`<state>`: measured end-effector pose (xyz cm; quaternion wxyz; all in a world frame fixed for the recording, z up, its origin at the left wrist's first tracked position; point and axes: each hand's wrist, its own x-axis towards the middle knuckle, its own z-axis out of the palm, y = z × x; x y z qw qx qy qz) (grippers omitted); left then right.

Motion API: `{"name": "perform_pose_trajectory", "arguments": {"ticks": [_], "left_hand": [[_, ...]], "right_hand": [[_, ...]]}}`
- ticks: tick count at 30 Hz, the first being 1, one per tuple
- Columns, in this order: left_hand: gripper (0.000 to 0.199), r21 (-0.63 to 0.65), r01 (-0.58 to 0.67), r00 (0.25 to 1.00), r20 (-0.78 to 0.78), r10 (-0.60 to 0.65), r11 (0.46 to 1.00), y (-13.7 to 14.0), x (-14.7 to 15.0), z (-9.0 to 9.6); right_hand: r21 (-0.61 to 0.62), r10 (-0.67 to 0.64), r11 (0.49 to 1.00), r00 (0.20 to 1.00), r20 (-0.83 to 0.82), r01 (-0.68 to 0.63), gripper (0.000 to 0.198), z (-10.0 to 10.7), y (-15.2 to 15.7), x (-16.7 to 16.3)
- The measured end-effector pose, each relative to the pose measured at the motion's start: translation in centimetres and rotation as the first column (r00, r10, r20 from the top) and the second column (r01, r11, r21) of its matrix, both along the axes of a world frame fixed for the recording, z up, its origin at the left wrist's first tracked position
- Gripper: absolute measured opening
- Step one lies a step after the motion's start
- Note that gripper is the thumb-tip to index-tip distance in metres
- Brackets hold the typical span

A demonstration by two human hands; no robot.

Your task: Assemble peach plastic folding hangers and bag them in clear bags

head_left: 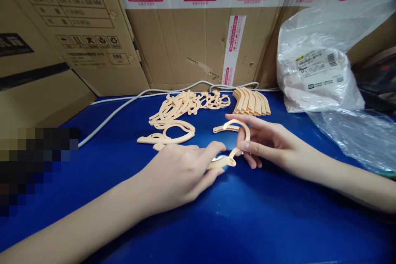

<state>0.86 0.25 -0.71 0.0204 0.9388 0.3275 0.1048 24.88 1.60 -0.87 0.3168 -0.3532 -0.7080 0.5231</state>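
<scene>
Over the blue table, my left hand [188,169] grips a beige curved hanger arm [221,162], its hollow end pointing right. My right hand [272,142] pinches a beige plastic hanger hook [246,130] between thumb and fingers. The hook's stem meets the end of the arm; whether it sits inside cannot be made out. Just behind my right hand's fingers lies another curved arm [219,129]. Beyond my left hand rest several beige hanger pieces [182,137], partly hidden by it.
At the back is a pile of beige hanger parts [182,105], with a neat row of curved arms [252,101] to its right. A white cable [116,119] runs behind them. Cardboard boxes [192,41] wall the back and left. A plastic bag [315,66] stands at right.
</scene>
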Motion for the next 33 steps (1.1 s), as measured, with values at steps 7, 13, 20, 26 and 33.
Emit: {"name": "perform_pose_trajectory", "arguments": {"ticks": [7,13,20,26,33], "left_hand": [[0.017,-0.495,-0.028,0.953,0.249,0.172,0.868,0.2,0.1,0.5],[0.028,-0.854,0.114,0.734,0.417,0.536,0.507,1.1,0.7,0.1],[0.025,-0.899,0.149,0.667,0.399,0.629,0.412,1.6,0.8,0.7],[0.02,-0.904,0.096,0.587,0.389,0.709,0.417,1.7,0.6,0.6],[0.015,-0.883,0.15,0.569,0.445,0.691,0.444,1.9,0.4,0.7]], "right_hand": [[0.48,-0.274,0.868,0.929,0.249,0.128,0.042,0.4,1.0,0.8],[0.698,-0.351,0.692,0.758,0.55,-0.185,0.035,-1.0,2.1,1.2],[0.715,-0.408,0.663,0.694,0.593,-0.221,0.033,-0.9,1.9,1.3],[0.692,-0.433,0.683,0.632,0.643,-0.235,0.03,-0.8,2.2,1.3],[0.63,-0.281,0.76,0.792,0.542,-0.162,0.023,-0.4,1.2,0.6]]}}
